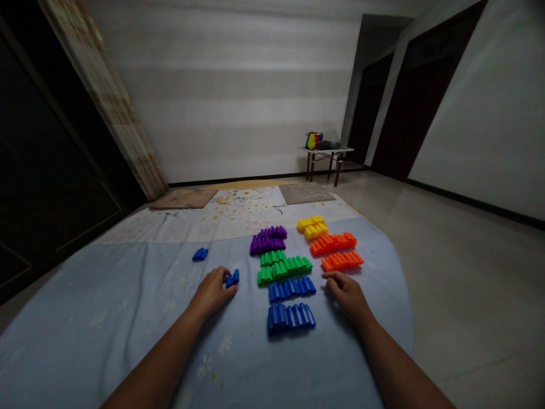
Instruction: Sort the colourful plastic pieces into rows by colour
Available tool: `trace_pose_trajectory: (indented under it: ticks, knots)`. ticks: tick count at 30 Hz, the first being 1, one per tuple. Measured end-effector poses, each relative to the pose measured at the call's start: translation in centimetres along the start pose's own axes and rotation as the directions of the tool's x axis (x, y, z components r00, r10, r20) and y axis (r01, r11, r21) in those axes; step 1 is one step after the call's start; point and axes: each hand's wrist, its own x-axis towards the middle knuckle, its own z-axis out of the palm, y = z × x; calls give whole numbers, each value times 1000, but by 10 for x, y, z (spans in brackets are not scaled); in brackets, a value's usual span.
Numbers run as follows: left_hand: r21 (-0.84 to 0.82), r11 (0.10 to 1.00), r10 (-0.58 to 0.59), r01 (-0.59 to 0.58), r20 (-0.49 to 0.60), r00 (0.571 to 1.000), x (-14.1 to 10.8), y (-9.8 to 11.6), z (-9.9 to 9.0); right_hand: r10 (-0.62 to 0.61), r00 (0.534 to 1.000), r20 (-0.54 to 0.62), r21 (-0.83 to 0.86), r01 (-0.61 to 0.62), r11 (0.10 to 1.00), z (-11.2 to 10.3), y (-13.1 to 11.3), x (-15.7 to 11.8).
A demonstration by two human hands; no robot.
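My left hand [214, 293] has its thumb and fingers closed around a few small blue plastic pieces [233, 278] at the cloth. Farther away and to the left lies a small blue cluster [200, 254]. My right hand [347, 295] rests just below the front orange row [342, 261], index finger stretched out and the others partly curled, holding nothing visible. Between the hands are two blue rows [292, 288], with green rows [285, 269] behind them. Purple rows [268, 240] stand beyond the green. At the back right are yellow pieces [313, 227], with a second orange row [333, 243] nearer. Their exact kind is unclear.
A pale blue floral cloth [162, 318] covers the rounded table. A brown mat [184, 198] and a grey mat [306, 193] lie at its far side. Beyond stands a small table [326, 150] with a colourful bag [314, 140].
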Motion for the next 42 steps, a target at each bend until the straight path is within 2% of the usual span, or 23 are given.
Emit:
trace_pose_trajectory:
  ticks: [6,12,16,23,25,28,32,35,40,42]
  knots:
    - [-28,999,18,-19,-6,1000,-2,-2,0,6,1000,5,-1,-6,1000,0,-2,-1]
    - [-106,994,21,-19,20,1000,-14,4,-11,4,1000,-6,-8,-4,1000,-1,-3,-1]
    - [-151,986,-63,72,65,996,-22,7,-18,-6,1000,-8,-23,5,1000,-1,-4,-1]
    - [12,974,-227,227,59,972,-28,-1,-30,-8,1000,2,-27,8,1000,0,0,-1]
    - [51,976,-213,212,19,977,-28,-7,-31,-11,1000,3,-14,11,1000,0,2,0]
    - [34,996,-76,76,-22,997,-27,-18,-30,-15,1000,-3,5,15,1000,0,3,1]
    - [41,995,89,-92,79,993,-25,-28,-28,-14,1000,-7,10,14,1000,-1,1,0]
    - [81,992,89,-98,116,989,-27,-25,-27,-20,1000,-14,8,20,1000,-1,-1,0]
    - [81,996,-40,33,94,995,-31,-12,-24,-22,1000,-12,16,22,1000,0,-3,0]
    - [76,997,-22,15,88,996,-31,-10,-21,-30,999,-18,8,30,1000,0,-3,0]
